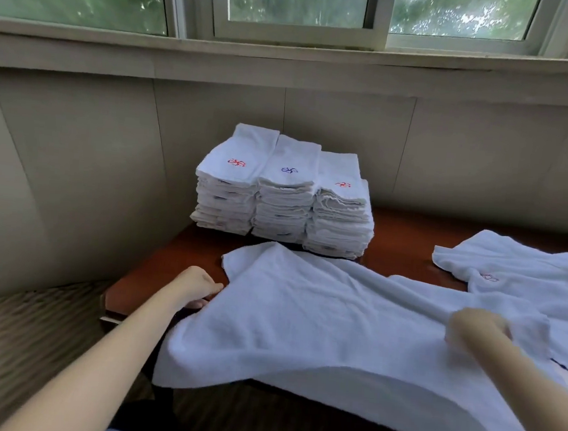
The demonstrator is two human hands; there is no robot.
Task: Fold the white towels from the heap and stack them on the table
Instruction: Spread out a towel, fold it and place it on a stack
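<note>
Big picture first: a wall of pale panels runs under a wide window, green foliage blurred behind the glass, and a grey sill stretches across the whole view. Below that, the reddish-brown tabletop sits tight in the corner, with ribbed carpet down on the left.

Now the main event: one large white towel is spread across the near part of the tabletop, its front edge spilling over the near side and hanging down. Its far left corner lies flat on the wood, just short of the stacks.

Over on the right, the heap of unfolded towels sprawls loosely, one of them showing a small reddish embroidered mark; it runs out of view at the right edge, and the spread towel reaches up against it.

At the back, three stacks of folded towels stand side by side, touching, pushed toward the wall. The left and right stacks show a red emblem on the top towel, the middle one a blue emblem.

And the hands! The left hand is at the towel's left edge, fingers curled in and pinching the cloth right where it meets the bare wood. The right hand is down on the towel's right part, fingers curled with a ridge of fabric bunched up in its grasp. Both forearms reach in from the bottom, bare, with the towel stretched between the two hands.
</note>
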